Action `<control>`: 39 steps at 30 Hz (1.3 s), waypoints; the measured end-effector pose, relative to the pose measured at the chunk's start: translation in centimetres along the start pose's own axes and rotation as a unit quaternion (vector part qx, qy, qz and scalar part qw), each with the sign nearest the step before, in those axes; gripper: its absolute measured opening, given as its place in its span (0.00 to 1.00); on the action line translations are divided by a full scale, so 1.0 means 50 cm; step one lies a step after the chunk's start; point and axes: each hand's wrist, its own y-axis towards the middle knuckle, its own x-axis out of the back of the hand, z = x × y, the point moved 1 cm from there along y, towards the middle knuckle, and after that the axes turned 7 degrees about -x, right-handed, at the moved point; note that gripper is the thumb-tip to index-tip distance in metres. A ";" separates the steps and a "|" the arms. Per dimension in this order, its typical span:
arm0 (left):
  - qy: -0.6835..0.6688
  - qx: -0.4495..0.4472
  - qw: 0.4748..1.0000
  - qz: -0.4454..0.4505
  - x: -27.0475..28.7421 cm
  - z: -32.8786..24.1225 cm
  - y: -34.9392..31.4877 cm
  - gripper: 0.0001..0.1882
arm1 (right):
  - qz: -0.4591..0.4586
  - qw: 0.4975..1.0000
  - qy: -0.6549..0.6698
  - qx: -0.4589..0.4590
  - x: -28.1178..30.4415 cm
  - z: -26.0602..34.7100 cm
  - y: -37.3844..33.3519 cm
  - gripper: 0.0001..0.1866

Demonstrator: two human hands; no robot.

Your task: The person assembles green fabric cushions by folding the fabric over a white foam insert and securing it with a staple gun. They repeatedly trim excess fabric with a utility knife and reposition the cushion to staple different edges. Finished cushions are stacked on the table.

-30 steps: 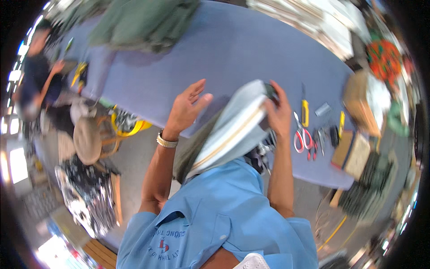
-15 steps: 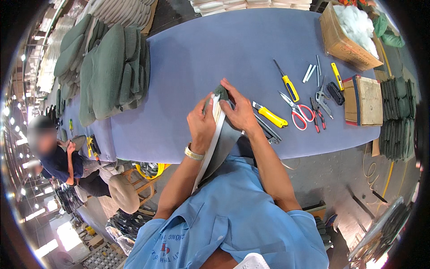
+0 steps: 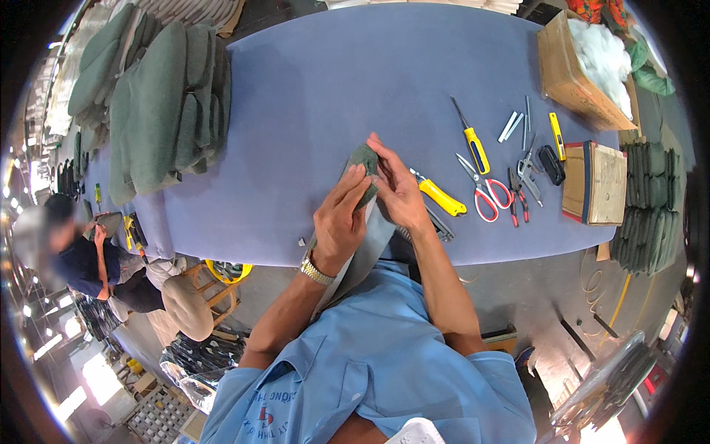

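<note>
Snugly, left hand [image 3: 342, 222] and right hand [image 3: 400, 194] pinch a long, grey-sided pad [image 3: 374, 243] at its fuzzy green end [image 3: 362, 157].

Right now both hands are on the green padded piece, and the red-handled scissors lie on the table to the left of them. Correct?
Wrong side: the head view shows the red-handled scissors on the table to the right of the left hand and right hand, which are on the green padded piece.
</note>
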 end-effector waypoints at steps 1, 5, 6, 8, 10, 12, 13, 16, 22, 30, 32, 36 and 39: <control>0.014 -0.002 1.000 0.009 -0.001 0.001 -0.003 0.22 | -0.003 1.000 0.008 -0.001 0.002 -0.003 0.002 0.31; 0.056 -0.006 0.998 0.036 -0.005 -0.005 0.001 0.21 | -0.052 0.997 0.023 -0.049 0.014 -0.008 0.020 0.22; 0.063 -0.008 0.997 0.042 -0.010 -0.008 0.000 0.21 | -0.078 0.994 0.005 -0.075 0.014 -0.003 0.024 0.20; 0.077 -0.011 0.995 0.055 -0.015 -0.011 -0.004 0.21 | -0.112 0.987 -0.032 -0.115 0.000 0.015 0.035 0.17; 0.071 -0.015 0.996 0.051 -0.017 -0.008 -0.006 0.20 | -0.131 0.979 -0.069 -0.143 -0.014 0.027 0.043 0.15; 0.057 -0.021 0.997 0.043 -0.017 -0.001 -0.005 0.18 | -0.122 0.983 -0.053 -0.124 -0.014 0.020 0.048 0.15; 0.048 -0.024 0.998 0.037 -0.012 0.004 0.000 0.17 | -0.118 0.986 -0.043 -0.114 -0.016 0.015 0.050 0.15; -0.020 0.015 1.000 0.016 -0.001 0.006 0.004 0.12 | -0.100 0.991 0.006 -0.089 -0.010 0.000 0.046 0.17; -0.339 0.286 0.888 0.124 0.043 0.114 0.103 0.19 | -0.089 0.996 0.005 -0.031 -0.004 -0.017 0.038 0.21; -0.419 0.235 0.856 0.188 -0.056 0.163 0.083 0.32 | -0.069 0.997 -0.008 0.017 0.006 -0.034 0.037 0.26; -0.405 0.219 0.867 0.192 -0.046 0.159 0.081 0.33 | -0.058 0.998 -0.029 0.012 0.009 -0.026 0.033 0.26; -0.301 0.147 0.916 0.219 -0.034 0.141 0.082 0.33 | -0.047 0.999 -0.006 0.006 0.011 -0.024 0.033 0.27; -0.277 0.121 0.925 0.229 -0.037 0.133 0.082 0.33 | -0.040 0.999 0.027 -0.012 0.017 -0.020 0.036 0.27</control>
